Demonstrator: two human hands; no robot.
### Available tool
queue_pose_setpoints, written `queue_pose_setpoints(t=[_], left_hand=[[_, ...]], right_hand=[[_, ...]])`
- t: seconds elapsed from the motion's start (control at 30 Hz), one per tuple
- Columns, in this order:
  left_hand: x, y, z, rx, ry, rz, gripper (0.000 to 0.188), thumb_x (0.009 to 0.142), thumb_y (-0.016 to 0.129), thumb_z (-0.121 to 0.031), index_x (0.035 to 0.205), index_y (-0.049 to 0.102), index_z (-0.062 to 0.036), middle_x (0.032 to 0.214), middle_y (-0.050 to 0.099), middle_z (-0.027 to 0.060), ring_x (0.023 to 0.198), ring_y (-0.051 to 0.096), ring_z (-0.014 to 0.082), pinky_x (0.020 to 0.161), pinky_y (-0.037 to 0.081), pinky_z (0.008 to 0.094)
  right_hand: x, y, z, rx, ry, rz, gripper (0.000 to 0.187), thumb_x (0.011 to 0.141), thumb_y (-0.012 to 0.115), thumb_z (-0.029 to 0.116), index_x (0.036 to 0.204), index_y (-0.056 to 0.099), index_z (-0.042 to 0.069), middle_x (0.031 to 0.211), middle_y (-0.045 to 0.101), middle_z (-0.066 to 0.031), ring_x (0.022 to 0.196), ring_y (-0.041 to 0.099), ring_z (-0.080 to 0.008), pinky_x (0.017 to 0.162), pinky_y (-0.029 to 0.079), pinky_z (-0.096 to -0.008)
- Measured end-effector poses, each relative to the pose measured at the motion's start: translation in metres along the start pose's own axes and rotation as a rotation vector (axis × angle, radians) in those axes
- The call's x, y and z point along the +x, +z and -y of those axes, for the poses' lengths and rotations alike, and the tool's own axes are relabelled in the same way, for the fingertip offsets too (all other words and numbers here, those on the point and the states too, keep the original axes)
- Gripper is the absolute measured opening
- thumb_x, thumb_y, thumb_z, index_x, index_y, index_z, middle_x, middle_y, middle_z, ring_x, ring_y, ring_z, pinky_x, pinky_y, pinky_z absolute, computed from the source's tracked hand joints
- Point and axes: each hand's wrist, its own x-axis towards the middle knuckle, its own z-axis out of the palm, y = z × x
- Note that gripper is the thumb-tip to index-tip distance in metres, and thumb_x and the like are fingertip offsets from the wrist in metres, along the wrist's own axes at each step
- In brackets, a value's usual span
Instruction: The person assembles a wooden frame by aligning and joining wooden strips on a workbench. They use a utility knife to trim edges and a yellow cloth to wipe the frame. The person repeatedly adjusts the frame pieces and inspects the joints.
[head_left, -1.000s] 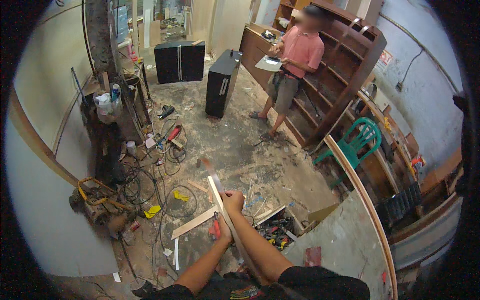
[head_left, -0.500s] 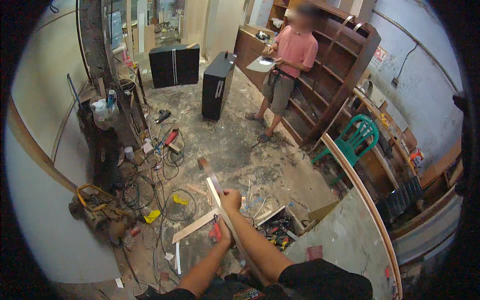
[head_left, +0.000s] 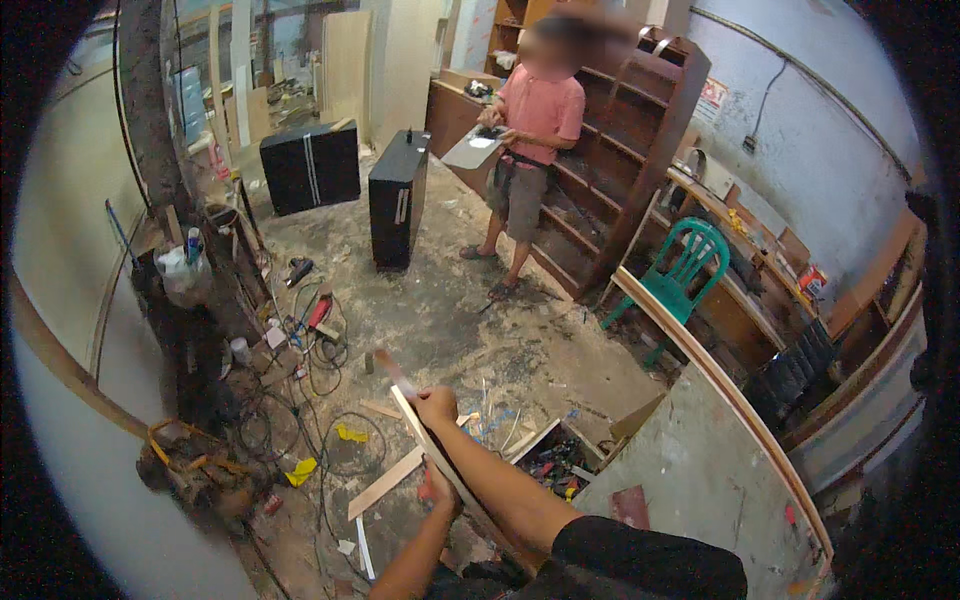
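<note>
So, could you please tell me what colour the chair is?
The chair is green, best seen in the head view.

Long pale-edged wooden strip (head_left: 417, 426), far end slanting left; brown-tipped band (head_left: 394, 374) projecting beyond; red tool (head_left: 427, 484) beside.

Floor (head_left: 450, 310): stained concrete, littered, extending forward from the right hand (head_left: 437, 408). Bluish wall (head_left: 820, 180): far right of that hand. Brown shelving unit (head_left: 650, 190): upright, well ahead of the hand and to its right. Green chair (head_left: 668, 292): right of the hand, near the shelving unit. Black cabinet (head_left: 390, 225): upright, ahead of the hand and slightly left. Dark post (head_left: 150, 110): farther left, well beyond the hand. Pale wall panel (head_left: 75, 230): far left of the hand.
</note>
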Motion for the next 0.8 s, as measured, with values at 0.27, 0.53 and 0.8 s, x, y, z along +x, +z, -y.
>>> queue_pose_setpoints(t=[0.27,0.53,0.8], left_hand=[[0.005,-0.008,0.006,-0.114,-0.042,0.007,0.059,0.105,0.040,-0.055,0.127,0.061,-0.0045,0.122,0.064,0.0102,0.111,0.060,0.0272,0.099,0.046,0.0397],[0.020,-0.022,0.015,-0.052,0.033,0.025,0.062,0.105,0.039,-0.056,0.129,0.061,-0.0037,0.116,0.066,0.0091,0.105,0.063,0.0255,0.095,0.049,0.0394],[0.007,-0.009,0.007,-0.055,-0.028,0.004,0.064,0.103,0.040,-0.059,0.133,0.058,-0.0049,0.120,0.065,0.0102,0.105,0.062,0.0273,0.097,0.048,0.0403]], right_hand=[[-0.002,0.006,0.001,-0.004,-0.007,-0.044,0.024,0.076,0.084,0.033,0.090,0.082,0.014,0.081,0.076,-0.0107,0.070,0.073,-0.0266,0.066,0.055,-0.0381],[0.010,0.009,-0.004,0.068,-0.045,0.017,0.030,0.079,0.083,0.039,0.093,0.082,0.012,0.082,0.077,-0.0116,0.069,0.074,-0.0248,0.067,0.056,-0.0376],[-0.002,0.006,0.001,0.047,0.050,0.047,0.032,0.076,0.085,0.039,0.092,0.082,0.011,0.085,0.077,-0.0124,0.076,0.075,-0.0263,0.070,0.057,-0.0368]])
